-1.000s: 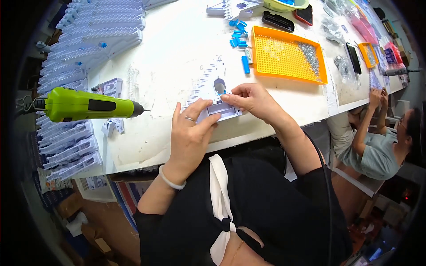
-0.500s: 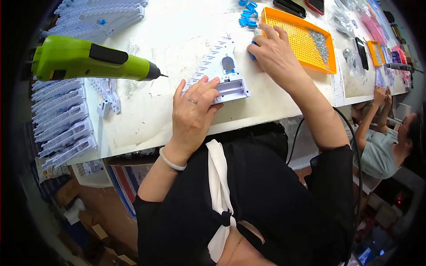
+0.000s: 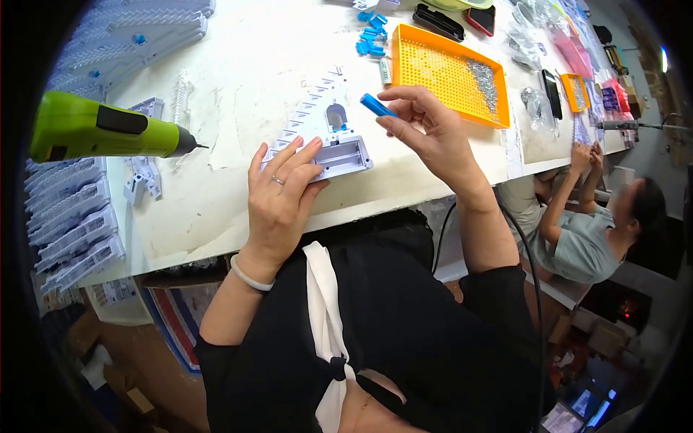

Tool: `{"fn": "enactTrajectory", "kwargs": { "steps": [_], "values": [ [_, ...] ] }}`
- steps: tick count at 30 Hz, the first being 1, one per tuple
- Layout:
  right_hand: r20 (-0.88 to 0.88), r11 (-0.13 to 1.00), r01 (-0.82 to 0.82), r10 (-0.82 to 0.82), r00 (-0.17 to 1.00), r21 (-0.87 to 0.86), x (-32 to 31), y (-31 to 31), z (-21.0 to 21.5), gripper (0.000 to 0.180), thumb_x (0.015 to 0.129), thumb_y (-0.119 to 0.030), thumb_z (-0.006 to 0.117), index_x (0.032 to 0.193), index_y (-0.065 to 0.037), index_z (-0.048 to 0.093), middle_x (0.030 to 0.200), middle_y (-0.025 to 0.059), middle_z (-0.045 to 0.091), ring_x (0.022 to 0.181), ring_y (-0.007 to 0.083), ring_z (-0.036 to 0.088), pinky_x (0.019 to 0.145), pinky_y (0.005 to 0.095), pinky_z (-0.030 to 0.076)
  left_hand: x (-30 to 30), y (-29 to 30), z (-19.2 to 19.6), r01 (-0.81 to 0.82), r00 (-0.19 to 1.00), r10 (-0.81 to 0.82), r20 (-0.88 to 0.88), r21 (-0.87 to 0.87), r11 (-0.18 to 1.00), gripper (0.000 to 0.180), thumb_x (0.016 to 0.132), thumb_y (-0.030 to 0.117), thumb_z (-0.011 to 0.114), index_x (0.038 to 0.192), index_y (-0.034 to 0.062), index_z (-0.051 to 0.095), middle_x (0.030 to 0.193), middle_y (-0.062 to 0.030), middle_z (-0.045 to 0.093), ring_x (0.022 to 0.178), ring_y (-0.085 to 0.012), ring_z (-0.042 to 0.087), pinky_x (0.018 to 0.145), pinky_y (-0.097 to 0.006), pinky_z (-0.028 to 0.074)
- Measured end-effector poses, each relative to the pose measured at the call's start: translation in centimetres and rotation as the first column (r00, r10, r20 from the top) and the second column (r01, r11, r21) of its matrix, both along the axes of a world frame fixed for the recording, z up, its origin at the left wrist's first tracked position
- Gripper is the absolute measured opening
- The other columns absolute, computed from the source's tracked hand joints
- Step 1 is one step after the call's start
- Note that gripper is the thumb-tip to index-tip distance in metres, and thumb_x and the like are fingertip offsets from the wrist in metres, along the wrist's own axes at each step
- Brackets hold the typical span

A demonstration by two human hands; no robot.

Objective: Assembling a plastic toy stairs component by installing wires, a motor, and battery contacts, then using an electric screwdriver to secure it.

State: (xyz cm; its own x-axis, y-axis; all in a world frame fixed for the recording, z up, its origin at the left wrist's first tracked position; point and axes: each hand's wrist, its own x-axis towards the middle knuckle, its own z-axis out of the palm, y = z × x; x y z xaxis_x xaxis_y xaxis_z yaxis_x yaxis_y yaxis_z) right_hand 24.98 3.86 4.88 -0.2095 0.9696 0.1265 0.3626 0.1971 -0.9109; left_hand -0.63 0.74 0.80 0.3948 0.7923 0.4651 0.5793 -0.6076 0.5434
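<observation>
Blue and slim, a cylinder (image 3: pixel 376 105) sits pinched in the right hand (image 3: pixel 429 137); the left hand (image 3: pixel 276 195) rests on a pale plastic housing (image 3: pixel 343 156), thumb and fingers apart.

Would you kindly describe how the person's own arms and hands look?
The left hand wears a slim silvery ring, with a pale bangle at the wrist; the right hand shows no jewellery. Neither wears a glove. Black sleeves end near the elbows.

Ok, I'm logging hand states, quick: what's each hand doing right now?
Left hand: open, resting on the pale plastic housing.
Right hand: closed, pinching one end of a blue cylinder.
</observation>
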Motion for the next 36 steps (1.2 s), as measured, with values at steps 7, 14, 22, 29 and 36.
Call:
{"fn": "enactTrajectory", "kwargs": {
  "steps": [7,14,22,29,36],
  "values": [
    [-0.211,0.969,-0.025,-0.028,0.977,-0.244,-0.5,-1.2,0.8,0.032,0.094,0.001,0.062,0.125,-0.001,0.058,0.090,0.0025,0.062,0.077,0.0073,0.057,0.070,0.0208,0.047,1.3,0.3,-0.3,-0.017,0.999,0.016,0.041,0.024,1.000,0.025,0.077,0.009,0.079,0.096,0.0111,0.062,0.127,-0.0030,0.067,0.123,-0.0258,0.059,0.109,-0.053,0.036],
    [-0.236,0.983,-0.008,-0.037,0.971,-0.184,-1.8,-2.9,1.5,0.033,0.097,-0.005,0.061,0.128,0.006,0.057,0.097,0.0083,0.065,0.085,0.0113,0.063,0.078,0.0239,0.051,1.2,0.5,-0.3,-0.003,0.999,0.001,0.033,0.051,0.999,0.029,0.077,0.009,0.079,0.099,0.0110,0.061,0.129,-0.0049,0.066,0.124,-0.0278,0.058,0.109,-0.052,0.036],
    [-0.200,1.000,0.027,-0.025,0.979,0.009,-2.5,-2.4,0.0,0.023,0.100,-0.012,0.059,0.116,0.003,0.066,0.101,0.0095,0.067,0.083,0.0128,0.062,0.076,0.0252,0.052,0.9,0.3,-0.5,-0.004,1.000,0.002,0.031,0.046,0.999,0.029,0.077,0.008,0.079,0.099,0.0107,0.061,0.129,-0.0057,0.066,0.125,-0.0283,0.057,0.109,-0.053,0.037],
    [-0.315,0.991,0.001,-0.043,0.948,-0.132,-2.5,-2.2,-0.3,0.027,0.099,-0.013,0.062,0.122,0.000,0.060,0.099,0.0090,0.071,0.086,0.0103,0.064,0.075,0.0229,0.052,1.0,0.4,-0.4,0.003,0.999,-0.005,0.034,0.044,0.999,0.029,0.077,0.008,0.079,0.099,0.0104,0.060,0.129,-0.0062,0.066,0.125,-0.0287,0.057,0.109,-0.053,0.036],
    [-0.427,0.953,0.109,-0.228,0.875,-0.283,-1.9,-2.1,0.5,0.019,0.104,-0.014,0.051,0.121,-0.004,0.053,0.107,0.0180,0.068,0.088,0.0201,0.070,0.069,0.0251,0.052,1.1,0.6,-0.4,0.010,0.999,-0.012,0.046,0.044,0.999,0.029,0.077,0.008,0.079,0.099,0.0107,0.060,0.129,-0.0070,0.066,0.125,-0.0285,0.057,0.109,-0.053,0.037]
  ]
}}
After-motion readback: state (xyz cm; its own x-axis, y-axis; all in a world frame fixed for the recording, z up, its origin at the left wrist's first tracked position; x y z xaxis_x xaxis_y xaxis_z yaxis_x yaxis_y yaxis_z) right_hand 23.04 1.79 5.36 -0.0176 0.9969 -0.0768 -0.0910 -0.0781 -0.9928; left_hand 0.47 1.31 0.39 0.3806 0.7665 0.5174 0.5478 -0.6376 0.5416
